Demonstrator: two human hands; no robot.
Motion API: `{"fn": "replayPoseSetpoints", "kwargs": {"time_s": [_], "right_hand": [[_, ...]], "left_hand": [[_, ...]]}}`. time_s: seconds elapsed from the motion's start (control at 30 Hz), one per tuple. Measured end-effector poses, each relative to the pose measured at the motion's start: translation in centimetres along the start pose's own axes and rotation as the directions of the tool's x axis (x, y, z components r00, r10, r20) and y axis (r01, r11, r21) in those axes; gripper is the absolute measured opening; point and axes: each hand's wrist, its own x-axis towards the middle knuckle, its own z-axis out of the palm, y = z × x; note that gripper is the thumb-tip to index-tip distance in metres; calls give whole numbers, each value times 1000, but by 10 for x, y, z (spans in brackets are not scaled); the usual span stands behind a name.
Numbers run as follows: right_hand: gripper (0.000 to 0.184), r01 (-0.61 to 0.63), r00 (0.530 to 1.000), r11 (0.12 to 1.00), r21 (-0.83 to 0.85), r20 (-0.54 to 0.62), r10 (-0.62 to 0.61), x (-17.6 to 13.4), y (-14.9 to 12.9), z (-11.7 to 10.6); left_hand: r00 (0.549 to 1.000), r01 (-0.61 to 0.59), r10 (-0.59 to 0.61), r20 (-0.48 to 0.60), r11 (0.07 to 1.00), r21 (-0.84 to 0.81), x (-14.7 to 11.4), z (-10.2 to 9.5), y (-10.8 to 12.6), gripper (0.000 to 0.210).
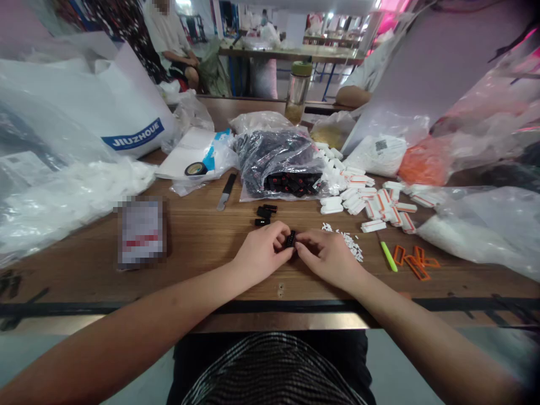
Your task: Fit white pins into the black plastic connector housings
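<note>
Between my hands, just above the brown table, is a small black plastic block [291,239] with a row of fine openings. My left hand [265,250] grips it with thumb and curled fingers. My right hand [324,253] meets its other side, thumb and fingertips pinched close to it; whether a tiny part sits in that pinch is hidden. Several similar black pieces [264,212] lie just beyond my left hand. Beside my right hand is a scatter of tiny white parts [353,246].
A plastic bag of black parts [282,157] stands behind. White cases with orange stripes [379,205] are heaped to the right, near a yellow-green-handled tool [388,257] and orange frames [417,264]. A utility knife [226,192], black tape roll [196,169] and bottle [297,93] stay farther off.
</note>
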Motion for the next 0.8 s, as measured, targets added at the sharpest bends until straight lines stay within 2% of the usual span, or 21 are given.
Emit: {"fn": "replayPoseSetpoints", "kwargs": {"time_s": [0.27, 0.37, 0.47, 0.6, 0.7, 0.8], "right_hand": [[24, 121, 991, 989, -90, 70, -115, 4, 1, 1], [25, 145, 986, 985, -91, 101, -136, 4, 5, -1], [28, 163, 980, 974, -160, 137, -142, 2, 7, 0], [27, 218, 969, 945, -243, 167, -181, 2, 3, 0], [26, 199, 976, 966, -166, 118, -181, 3, 5, -17], [24, 100, 995, 988, -119, 19, -98, 1, 26, -54]], "left_hand": [[995, 46, -36, 96, 993, -105, -2, -2, 4, 24], [998, 10, -12, 63, 999, 35, -3, -9, 3, 26], [996, -84, 78, 38, 976, 200, -3, -15, -1, 32], [985, -155, 137, 108, 970, 187, -3, -16, -5, 15], [988, -136, 115, 107, 965, 222, -4, -13, -4, 8], [990, -112, 87, 112, 965, 238, -6, -11, -2, 9]]}}
